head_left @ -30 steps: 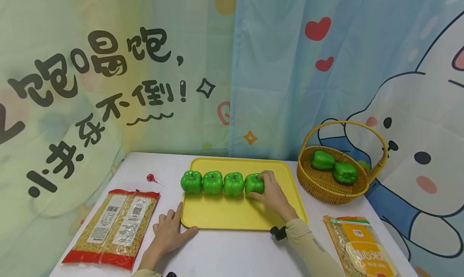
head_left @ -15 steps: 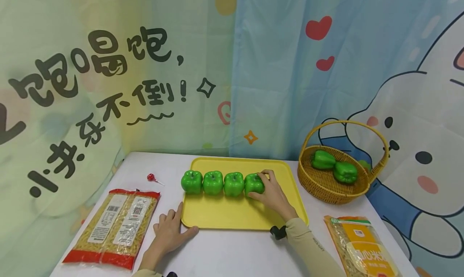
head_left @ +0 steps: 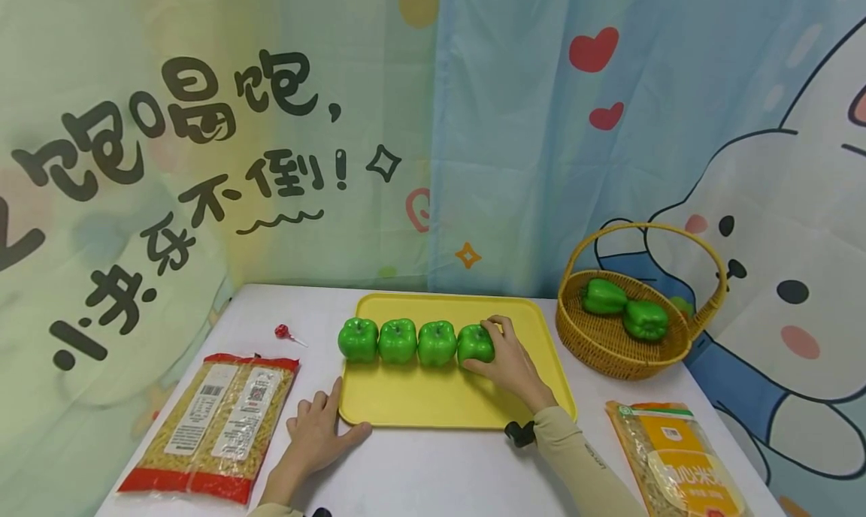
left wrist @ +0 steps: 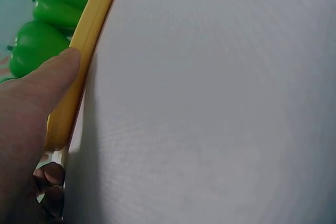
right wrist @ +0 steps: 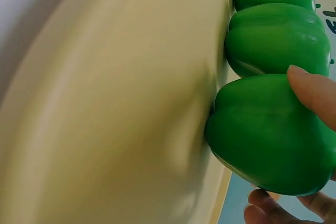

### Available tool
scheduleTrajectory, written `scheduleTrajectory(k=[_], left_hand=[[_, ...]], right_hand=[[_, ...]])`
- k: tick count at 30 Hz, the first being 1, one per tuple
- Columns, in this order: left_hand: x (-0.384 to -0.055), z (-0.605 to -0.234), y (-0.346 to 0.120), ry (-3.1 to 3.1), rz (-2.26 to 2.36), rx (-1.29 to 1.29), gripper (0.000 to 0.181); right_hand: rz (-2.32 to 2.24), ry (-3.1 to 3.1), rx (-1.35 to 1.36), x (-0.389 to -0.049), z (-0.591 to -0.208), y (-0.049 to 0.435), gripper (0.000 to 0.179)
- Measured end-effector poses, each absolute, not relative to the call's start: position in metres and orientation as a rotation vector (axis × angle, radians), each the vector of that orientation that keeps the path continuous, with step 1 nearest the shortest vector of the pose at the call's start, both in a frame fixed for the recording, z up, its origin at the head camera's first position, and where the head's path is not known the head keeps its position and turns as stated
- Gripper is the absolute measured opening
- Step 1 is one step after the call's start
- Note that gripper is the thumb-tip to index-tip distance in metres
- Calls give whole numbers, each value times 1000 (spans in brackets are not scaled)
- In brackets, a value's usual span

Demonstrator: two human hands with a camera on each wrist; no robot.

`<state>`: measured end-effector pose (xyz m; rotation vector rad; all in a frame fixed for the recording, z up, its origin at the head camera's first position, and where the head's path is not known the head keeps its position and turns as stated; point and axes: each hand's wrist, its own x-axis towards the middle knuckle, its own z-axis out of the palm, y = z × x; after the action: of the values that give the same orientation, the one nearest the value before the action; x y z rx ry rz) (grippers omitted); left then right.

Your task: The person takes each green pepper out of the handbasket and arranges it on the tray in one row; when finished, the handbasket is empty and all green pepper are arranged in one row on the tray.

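Observation:
Several green bell peppers stand in a row on a yellow tray [head_left: 419, 408]. My right hand [head_left: 510, 367] grips the rightmost bell pepper [head_left: 473, 343], thumb on its near side and fingers on the far side. In the right wrist view that bell pepper [right wrist: 268, 135] sits on the tray, right beside its neighbour [right wrist: 278, 38]. My left hand [head_left: 318, 430] rests at the tray's front left corner, thumb and index finger spread along two sides. In the left wrist view the thumb [left wrist: 60, 72] lies against the tray's rim [left wrist: 92, 22]; the other fingers are partly hidden.
A wicker basket [head_left: 588, 359] with a tall handle stands right of the tray, with more green peppers [head_left: 644, 320] inside. A red-ended pasta bag [head_left: 210, 427] lies at left, near a red lollipop [head_left: 282, 331]. An orange-labelled food bag [head_left: 679, 457] lies front right.

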<state>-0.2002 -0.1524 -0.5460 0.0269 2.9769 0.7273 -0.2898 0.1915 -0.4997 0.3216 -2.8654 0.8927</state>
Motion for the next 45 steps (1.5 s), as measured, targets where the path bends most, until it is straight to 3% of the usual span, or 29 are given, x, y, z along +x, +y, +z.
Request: scheduleTrajectory(k=[15, 30, 37, 45], left_hand=[[-200, -548, -153, 2967, 737, 29, 106], [-202, -550, -154, 2972, 745, 37, 108], [-201, -550, -154, 2956, 758, 27, 108], [-201, -550, -154, 2968, 753, 34, 107]], right_hand=[[945, -2845, 373, -291, -501, 190, 81], [957, -2875, 348, -287, -494, 196, 92], [861, -2926, 319, -291, -474, 229, 102], [852, -3035, 219, -295, -440, 302, 120]])
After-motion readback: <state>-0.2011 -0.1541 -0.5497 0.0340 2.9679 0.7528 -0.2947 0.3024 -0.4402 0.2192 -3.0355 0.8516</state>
